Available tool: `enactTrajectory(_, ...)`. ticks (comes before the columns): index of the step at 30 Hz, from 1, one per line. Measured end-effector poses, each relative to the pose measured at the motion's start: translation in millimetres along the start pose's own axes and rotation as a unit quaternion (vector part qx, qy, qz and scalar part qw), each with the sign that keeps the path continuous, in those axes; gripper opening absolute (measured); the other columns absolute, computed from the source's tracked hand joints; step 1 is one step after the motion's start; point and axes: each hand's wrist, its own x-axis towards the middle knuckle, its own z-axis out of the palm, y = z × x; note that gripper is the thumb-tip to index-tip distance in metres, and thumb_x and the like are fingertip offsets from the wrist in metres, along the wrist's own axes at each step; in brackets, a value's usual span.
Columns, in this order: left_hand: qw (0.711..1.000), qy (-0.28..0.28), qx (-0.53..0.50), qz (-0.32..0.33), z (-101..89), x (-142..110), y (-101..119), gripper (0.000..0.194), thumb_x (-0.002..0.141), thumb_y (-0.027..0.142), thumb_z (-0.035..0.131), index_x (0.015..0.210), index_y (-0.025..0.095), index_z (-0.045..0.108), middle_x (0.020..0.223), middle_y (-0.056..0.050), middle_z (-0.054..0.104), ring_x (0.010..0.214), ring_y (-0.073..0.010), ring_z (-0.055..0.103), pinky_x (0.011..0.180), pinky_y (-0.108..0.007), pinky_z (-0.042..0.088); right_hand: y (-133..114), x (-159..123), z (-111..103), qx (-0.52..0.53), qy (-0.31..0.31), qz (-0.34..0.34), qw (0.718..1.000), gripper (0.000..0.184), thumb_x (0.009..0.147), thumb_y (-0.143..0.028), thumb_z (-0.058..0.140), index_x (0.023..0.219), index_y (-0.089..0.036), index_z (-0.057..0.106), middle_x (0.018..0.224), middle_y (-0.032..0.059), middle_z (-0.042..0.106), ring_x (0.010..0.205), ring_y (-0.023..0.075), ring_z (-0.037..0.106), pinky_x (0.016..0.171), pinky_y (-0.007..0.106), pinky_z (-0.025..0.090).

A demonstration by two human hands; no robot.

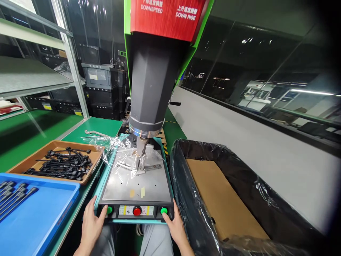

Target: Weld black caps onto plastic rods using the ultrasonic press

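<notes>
My left hand [92, 221] rests at the left front corner of the machine base, its thumb at the left green button [109, 209]. On the opposite corner, my right hand [176, 223] has its thumb on the right green button [163, 211]. Both hands have thumb and fingers spread apart and hold nothing. A red button [137, 211] sits between the green ones on the front panel. Above the metal plate [125, 190], the machine's tool head [142, 145] reaches down to a small metal fixture [138, 165], partly covered by clear plastic film [117, 145].
To the left, a brown tray [55, 144] holds a pile of black cable-like parts [66, 165]. Nearer, a blue tray [50, 209] carries several more in a row. A black plastic-lined bin [183, 177] with cardboard [223, 199] stands right. A wrench [97, 133] lies behind.
</notes>
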Motion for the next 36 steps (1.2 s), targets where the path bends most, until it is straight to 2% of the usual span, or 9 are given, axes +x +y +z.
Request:
enactTrajectory(3,0.996,-0.016,-0.074,0.036,2.0,-8.2,29.1,0.07,0.08,0.053,0.057,0.14,0.02,0.042,0.127,-0.013,0.057,0.112,-0.0308,0.058,0.087,-0.042,0.053,1.4,0.3,-0.8,0.033,-0.004,0.003,0.999,0.078,0.081,-0.049,0.059,0.147,-0.022,0.029,0.147,0.0111,0.041,0.136,0.0256,0.036,0.113,0.042,0.029)
enactTrajectory(7,0.941,-0.206,-0.266,0.042,22.2,-23.0,69.8,0.079,0.087,0.045,0.055,0.151,0.024,0.014,0.109,-0.009,0.067,0.093,-0.0216,0.065,0.09,-0.038,0.051,2.8,5.8,-4.2,0.094,0.001,0.011,0.995,0.072,0.078,-0.054,0.062,0.14,-0.022,0.044,0.138,0.0109,0.052,0.129,0.0278,0.046,0.107,0.043,0.039)
enactTrajectory(12,0.872,-0.347,-0.34,0.063,51.3,-18.2,113.4,0.099,0.086,0.035,0.059,0.148,0.031,-0.019,0.149,-0.016,0.036,0.124,-0.0241,0.051,0.096,-0.037,0.047,-22.9,26.3,-17.1,0.101,0.099,0.019,0.99,0.066,0.074,-0.066,0.058,0.113,-0.014,0.066,0.125,0.0175,0.059,0.116,0.0315,0.057,0.093,0.04,0.051)
enactTrajectory(15,0.876,-0.343,-0.333,0.072,60.9,-3.2,130.6,0.108,0.082,0.031,0.064,0.146,0.032,-0.023,0.157,-0.015,0.013,0.136,-0.0271,0.036,0.099,-0.038,0.045,-57.3,40.8,-19.5,0.095,0.147,-0.014,0.984,0.061,0.079,-0.064,0.054,0.107,-0.013,0.068,0.116,0.0183,0.063,0.105,0.0298,0.062,0.091,0.041,0.052)
enactTrajectory(20,0.894,-0.3,-0.317,0.101,62.6,17.3,144.2,0.101,0.084,0.03,0.06,0.146,0.037,-0.019,0.159,-0.009,-0.009,0.14,-0.0274,0.029,0.103,-0.041,0.042,-123.9,68.3,4.1,0.11,-0.023,-0.079,0.991,0.047,0.083,-0.054,0.057,0.106,-0.016,0.07,0.107,0.0135,0.07,0.099,0.0285,0.065,0.091,0.043,0.05)
enactTrajectory(23,0.899,-0.275,-0.31,0.143,58.2,25.4,150.1,0.098,0.084,0.028,0.06,0.148,0.038,-0.014,0.159,-0.008,-0.007,0.139,-0.0291,0.029,0.102,-0.042,0.044,-162.8,94.2,26.3,0.099,-0.06,-0.174,0.978,0.039,0.086,-0.044,0.055,0.11,-0.018,0.069,0.109,0.0124,0.068,0.103,0.027,0.063,0.092,0.043,0.049)
enactTrajectory(26,0.894,-0.264,-0.319,0.169,52.7,33.7,158.8,0.097,0.082,0.027,0.063,0.15,0.037,-0.006,0.16,-0.008,0.0,0.137,-0.0321,0.033,0.1,-0.044,0.046,-198.6,125.2,46.5,0.091,-0.033,-0.222,0.97,0.041,0.087,-0.036,0.052,0.122,-0.018,0.063,0.127,0.0132,0.058,0.115,0.0255,0.056,0.092,0.039,0.05)
enactTrajectory(31,0.893,-0.256,-0.328,0.171,46.5,48.9,173.4,0.096,0.082,0.028,0.063,0.15,0.035,-0.004,0.16,-0.008,0.0,0.135,-0.0334,0.036,0.098,-0.045,0.047,-238.6,167.6,65.0,0.055,-0.012,-0.212,0.976,0.039,0.083,-0.029,0.056,0.121,-0.019,0.062,0.125,0.0116,0.058,0.12,0.0264,0.051,0.104,0.044,0.037)
enactTrajectory(36,0.887,-0.272,-0.34,0.154,50.3,61.2,172.9,0.094,0.082,0.03,0.063,0.15,0.035,-0.001,0.16,-0.01,0.0,0.131,-0.0306,0.042,0.095,-0.039,0.048,-249.9,186.3,64.7,0.063,-0.048,-0.225,0.971,0.025,0.076,-0.024,0.064,0.099,-0.019,0.071,0.114,0.0084,0.064,0.113,0.0261,0.055,0.104,0.043,0.036)
